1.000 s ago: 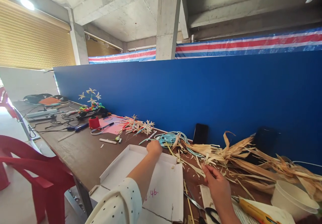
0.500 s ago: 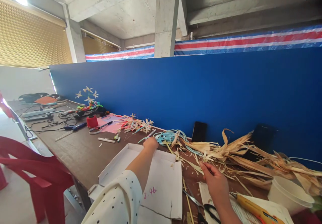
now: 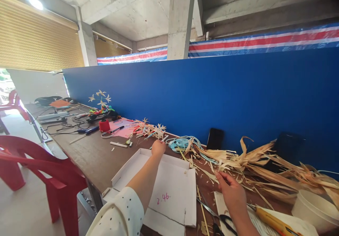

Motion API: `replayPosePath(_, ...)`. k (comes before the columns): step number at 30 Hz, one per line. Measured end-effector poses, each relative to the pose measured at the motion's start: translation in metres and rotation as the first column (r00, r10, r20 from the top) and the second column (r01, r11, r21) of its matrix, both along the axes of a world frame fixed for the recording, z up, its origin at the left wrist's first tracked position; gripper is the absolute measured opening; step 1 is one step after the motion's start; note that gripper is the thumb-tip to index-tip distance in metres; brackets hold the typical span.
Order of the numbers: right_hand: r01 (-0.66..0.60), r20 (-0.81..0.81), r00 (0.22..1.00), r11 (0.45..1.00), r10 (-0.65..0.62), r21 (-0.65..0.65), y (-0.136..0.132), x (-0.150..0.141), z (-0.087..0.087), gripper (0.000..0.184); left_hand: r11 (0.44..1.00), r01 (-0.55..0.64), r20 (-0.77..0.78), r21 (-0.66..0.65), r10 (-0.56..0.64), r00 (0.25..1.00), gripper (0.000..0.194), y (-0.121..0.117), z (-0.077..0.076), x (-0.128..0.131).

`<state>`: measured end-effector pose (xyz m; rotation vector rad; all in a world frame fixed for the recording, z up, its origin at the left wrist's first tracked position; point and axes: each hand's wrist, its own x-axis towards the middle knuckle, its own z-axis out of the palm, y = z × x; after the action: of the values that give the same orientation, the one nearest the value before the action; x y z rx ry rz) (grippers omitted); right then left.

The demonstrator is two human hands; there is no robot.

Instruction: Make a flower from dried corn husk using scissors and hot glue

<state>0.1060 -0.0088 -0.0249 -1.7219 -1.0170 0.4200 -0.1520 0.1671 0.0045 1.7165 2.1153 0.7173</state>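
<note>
Reaching out over the white cardboard tray (image 3: 172, 190), my left hand (image 3: 158, 148) is closed with its fingers at a slim white stick (image 3: 164, 138). My right hand (image 3: 231, 192) pinches a small pale husk piece (image 3: 222, 165); its shape blends into the husks behind. Scissors (image 3: 224, 220) with black handles lie just left of my right wrist, and a yellow glue gun (image 3: 272, 222) is on its right. Beyond my left hand are pale husk flowers (image 3: 159, 131) and husk strips. Coiled light-blue cord (image 3: 180, 143) lies to its right.
Dried corn husks (image 3: 251, 158) spread along the blue partition (image 3: 206, 91), where a black phone (image 3: 215, 139) leans. A pale cup (image 3: 315, 207) stands at the right. Farther left are a red spool (image 3: 104, 125), cables and a power strip (image 3: 53, 115). A red chair (image 3: 63, 179) stands beside the table.
The view has turned slightly left. My left hand has shifted slightly at the white stick, which now shows beyond its fingers. My right hand keeps its pinch in nearly the same place.
</note>
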Motion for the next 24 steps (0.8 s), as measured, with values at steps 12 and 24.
replayPosePath(12, -0.008, 0.042, 0.999, 0.999, 0.009, -0.031, 0.001, 0.001, -0.002, 0.051, 0.979, 0.139, 0.159, 0.152, -0.163, 0.974, 0.015, -0.045, -0.019, 0.042)
replayPosePath(24, -0.033, 0.061, 0.998, 0.999, 0.034, -0.021, 0.002, 0.002, -0.006, 0.052, 0.983, 0.153, 0.034, 0.102, -0.157, 0.987, 0.017, -0.064, -0.021, 0.048)
